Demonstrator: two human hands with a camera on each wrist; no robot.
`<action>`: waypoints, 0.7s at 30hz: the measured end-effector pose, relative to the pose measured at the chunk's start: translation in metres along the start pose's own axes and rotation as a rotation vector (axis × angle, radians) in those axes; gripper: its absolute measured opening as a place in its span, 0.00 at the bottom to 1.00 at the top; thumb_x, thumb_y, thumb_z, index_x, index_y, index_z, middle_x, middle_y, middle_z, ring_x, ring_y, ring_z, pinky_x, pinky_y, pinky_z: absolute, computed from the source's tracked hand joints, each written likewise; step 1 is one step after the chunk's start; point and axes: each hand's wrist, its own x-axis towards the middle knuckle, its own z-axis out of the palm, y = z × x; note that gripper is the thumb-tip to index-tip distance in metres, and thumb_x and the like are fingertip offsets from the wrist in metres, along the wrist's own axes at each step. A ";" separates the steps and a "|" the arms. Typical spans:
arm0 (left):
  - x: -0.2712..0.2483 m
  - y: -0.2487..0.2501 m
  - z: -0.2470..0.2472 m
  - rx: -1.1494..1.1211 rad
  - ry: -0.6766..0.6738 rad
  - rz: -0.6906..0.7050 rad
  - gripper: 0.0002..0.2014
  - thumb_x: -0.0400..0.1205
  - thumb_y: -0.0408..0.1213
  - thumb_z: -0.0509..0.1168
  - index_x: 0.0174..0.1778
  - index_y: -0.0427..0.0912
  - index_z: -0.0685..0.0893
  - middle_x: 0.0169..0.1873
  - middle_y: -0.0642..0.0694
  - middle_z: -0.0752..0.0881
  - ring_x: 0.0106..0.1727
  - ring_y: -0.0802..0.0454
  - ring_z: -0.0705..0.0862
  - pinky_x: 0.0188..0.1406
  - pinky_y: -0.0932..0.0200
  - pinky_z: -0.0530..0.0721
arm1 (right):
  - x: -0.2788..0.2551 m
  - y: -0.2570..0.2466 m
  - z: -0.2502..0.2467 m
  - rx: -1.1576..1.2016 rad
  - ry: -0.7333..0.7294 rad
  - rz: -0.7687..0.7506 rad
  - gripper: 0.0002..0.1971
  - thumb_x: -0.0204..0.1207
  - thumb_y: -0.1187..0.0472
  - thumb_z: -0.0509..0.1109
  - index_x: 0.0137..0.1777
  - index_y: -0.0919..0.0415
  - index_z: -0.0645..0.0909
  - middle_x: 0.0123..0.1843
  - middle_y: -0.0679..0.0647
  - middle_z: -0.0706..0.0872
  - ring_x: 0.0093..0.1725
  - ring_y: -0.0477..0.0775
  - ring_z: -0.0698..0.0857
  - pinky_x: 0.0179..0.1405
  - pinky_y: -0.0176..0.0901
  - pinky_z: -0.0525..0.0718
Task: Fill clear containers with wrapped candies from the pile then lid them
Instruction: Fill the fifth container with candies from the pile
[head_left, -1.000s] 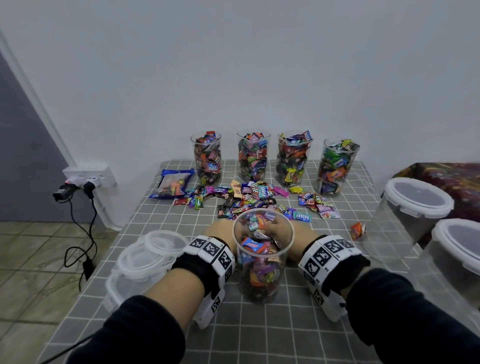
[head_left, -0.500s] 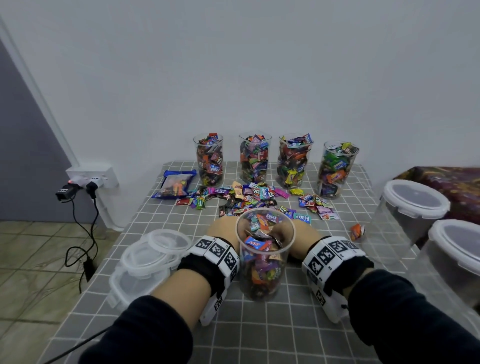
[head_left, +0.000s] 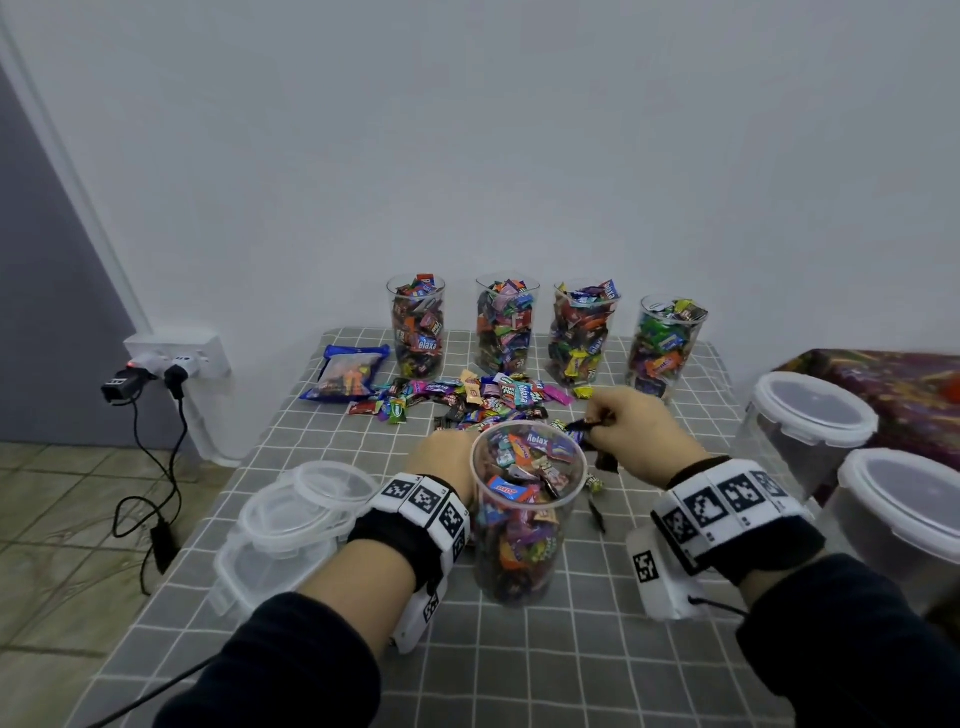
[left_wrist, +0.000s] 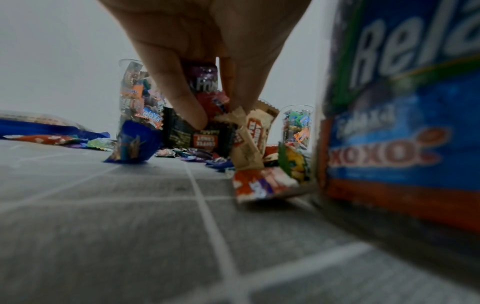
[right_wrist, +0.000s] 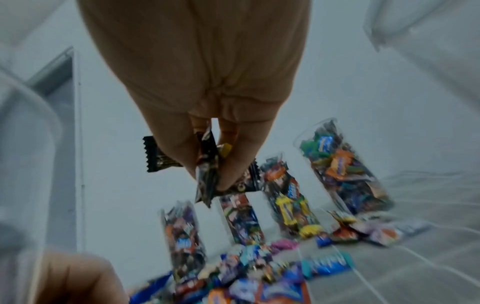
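The fingers (right_wrist: 228, 164) of the right hand (head_left: 631, 423) pinch a few dark-wrapped candies (right_wrist: 207, 174), held above the desk just right of the near container's rim. The fingers (left_wrist: 182, 98) of the left hand (left_wrist: 205, 41) are drawn together round several wrapped candies (left_wrist: 207, 96), low over the pile (head_left: 483, 400); in the head view this hand is half hidden behind the near container (head_left: 524, 514), which stands between the wrists, mostly full and unlidded. Four filled containers (head_left: 506, 322) line the far edge of the desk, with the loose pile and a blue candy bag (head_left: 345, 374) in front of them. The desk (head_left: 519, 665) wears a grey cloth with a white grid. Clear lids (head_left: 306, 504) are stacked at its left edge. Two large lidded tubs (head_left: 815, 410) stand at the right, cut off by the frame. Behind is a plain white wall (head_left: 467, 156) with a socket (head_left: 176, 353) and plugged cables; tiled floor (head_left: 52, 519) lies to the left. The right wrist view is motion-blurred, so wrapper prints there are unreadable, and a big blurred wrapper fills the right of the left wrist view.
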 end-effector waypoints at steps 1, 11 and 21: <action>-0.001 0.000 0.000 -0.004 0.009 0.001 0.13 0.85 0.39 0.57 0.59 0.44 0.83 0.55 0.42 0.87 0.56 0.42 0.83 0.51 0.51 0.81 | -0.001 -0.004 -0.007 0.013 0.027 -0.012 0.11 0.73 0.68 0.69 0.35 0.56 0.72 0.42 0.54 0.78 0.45 0.56 0.77 0.43 0.45 0.75; -0.010 0.004 -0.005 -0.034 0.083 0.020 0.13 0.85 0.38 0.56 0.61 0.43 0.82 0.57 0.41 0.86 0.59 0.41 0.82 0.50 0.53 0.78 | -0.021 -0.062 -0.039 0.164 0.172 -0.320 0.08 0.73 0.70 0.70 0.38 0.58 0.75 0.38 0.44 0.74 0.40 0.47 0.75 0.41 0.39 0.74; -0.015 0.006 -0.010 -0.069 0.105 0.024 0.11 0.84 0.39 0.57 0.55 0.42 0.82 0.53 0.41 0.86 0.55 0.41 0.82 0.46 0.54 0.75 | -0.040 -0.077 -0.016 0.067 0.018 -0.402 0.06 0.72 0.69 0.68 0.41 0.57 0.77 0.42 0.49 0.75 0.44 0.53 0.76 0.43 0.41 0.72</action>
